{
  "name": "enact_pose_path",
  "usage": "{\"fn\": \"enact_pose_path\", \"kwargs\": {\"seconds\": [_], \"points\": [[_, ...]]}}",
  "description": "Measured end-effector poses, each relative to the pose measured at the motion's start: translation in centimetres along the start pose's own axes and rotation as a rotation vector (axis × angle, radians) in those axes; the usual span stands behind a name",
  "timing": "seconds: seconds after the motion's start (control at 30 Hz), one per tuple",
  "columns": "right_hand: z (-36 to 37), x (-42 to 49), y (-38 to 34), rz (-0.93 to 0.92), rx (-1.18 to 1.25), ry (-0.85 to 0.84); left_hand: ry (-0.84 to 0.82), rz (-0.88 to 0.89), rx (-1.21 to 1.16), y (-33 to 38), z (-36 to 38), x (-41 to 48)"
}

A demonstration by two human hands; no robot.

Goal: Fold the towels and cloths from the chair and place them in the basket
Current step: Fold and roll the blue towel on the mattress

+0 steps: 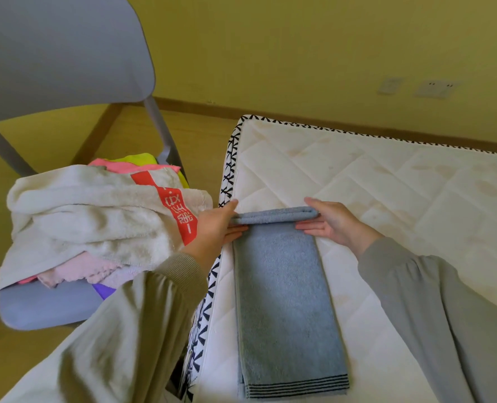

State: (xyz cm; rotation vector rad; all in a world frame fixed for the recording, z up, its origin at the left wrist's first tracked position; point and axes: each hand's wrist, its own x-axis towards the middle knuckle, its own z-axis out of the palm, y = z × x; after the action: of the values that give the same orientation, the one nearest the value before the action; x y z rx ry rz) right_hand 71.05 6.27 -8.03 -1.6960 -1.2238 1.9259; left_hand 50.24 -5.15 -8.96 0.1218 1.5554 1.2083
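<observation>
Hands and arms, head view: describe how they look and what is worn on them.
The left hand and right hand are bare: no gloves, rings or watch show. Each arm wears a loose, plain long sleeve. The left sleeve looks khaki-beige and ends in a ribbed cuff; the right sleeve looks greyer, gathered at the wrist. No logos show.

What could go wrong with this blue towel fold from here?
The left hand and right hand pinch the blue towel only at the corners of its folded end, so the fold may land crooked. It lies near the mattress edge and could slide off. The white towel overhangs the chair seat; a nudge might topple it.
</observation>
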Motion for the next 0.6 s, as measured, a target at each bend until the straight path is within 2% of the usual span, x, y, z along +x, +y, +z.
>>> {"fn": "enact_pose_path", "kwargs": {"seconds": [0.23, 0.3, 0.43, 0.6], "points": [[-0.6, -0.2, 1.7, -0.1, -0.036, -0.017, -0.006, 0.167, 0.135, -1.9, -0.6, -1.0], [-0.7, -0.1, 2.3, -0.137, -0.118, 0.003, -0.001, 0.217, 0.282, -2.2, -0.9, -1.0], [-0.7, 0.4, 3.4, -0.28, -0.41, 0.138, 0.005, 0.376, 0.74, -2.9, -1.1, -0.6], [-0.3, 1.4, 4.7, -0.337, -0.47, 0.23, 0.001, 0.456, 0.981, -3.1, -0.9, 0.1]]}}
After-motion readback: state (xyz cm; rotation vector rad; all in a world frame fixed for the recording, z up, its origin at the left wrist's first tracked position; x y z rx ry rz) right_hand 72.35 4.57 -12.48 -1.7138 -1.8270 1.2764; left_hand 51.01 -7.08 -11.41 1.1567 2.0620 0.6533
